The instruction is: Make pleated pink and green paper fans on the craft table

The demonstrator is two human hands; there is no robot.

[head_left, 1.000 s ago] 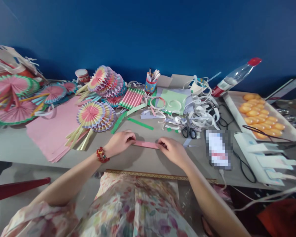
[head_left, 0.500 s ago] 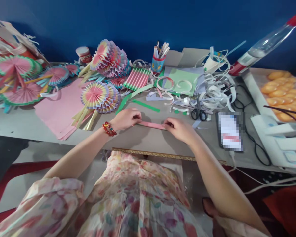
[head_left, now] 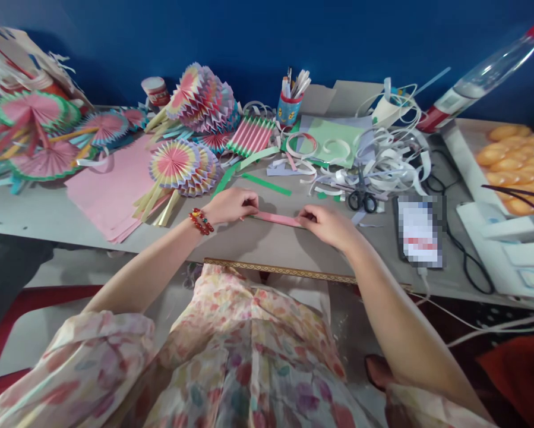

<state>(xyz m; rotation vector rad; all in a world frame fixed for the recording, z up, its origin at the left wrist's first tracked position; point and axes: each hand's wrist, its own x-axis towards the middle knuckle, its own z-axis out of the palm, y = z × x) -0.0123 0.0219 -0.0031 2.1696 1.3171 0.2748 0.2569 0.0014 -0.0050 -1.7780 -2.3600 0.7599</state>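
Note:
A narrow pink folded paper strip (head_left: 278, 219) stretches between my two hands, low over the table. My left hand (head_left: 232, 205) pinches its left end, and my right hand (head_left: 322, 223) pinches its right end. Just beyond the strip lie a green paper strip (head_left: 267, 184) and a pale green one (head_left: 258, 158). Behind them sits a pleated pink and green paper piece (head_left: 250, 137). To the left of my left hand rest round folded paper fans (head_left: 182, 166) with yellow tails. Black-handled scissors (head_left: 362, 199) lie beyond my right hand.
Pink paper sheets (head_left: 110, 193) lie at left. A pen cup (head_left: 288, 109), green paper (head_left: 331, 142) and a tangle of white strips (head_left: 403, 151) stand or lie at the back. On the right are a phone (head_left: 420, 232), a plastic bottle (head_left: 484, 77) and a bread tray (head_left: 465, 160).
The view has shifted slightly, so the table things sit a little higher and further right. Both hands keep their hold on the pink strip in nearly the same pose.

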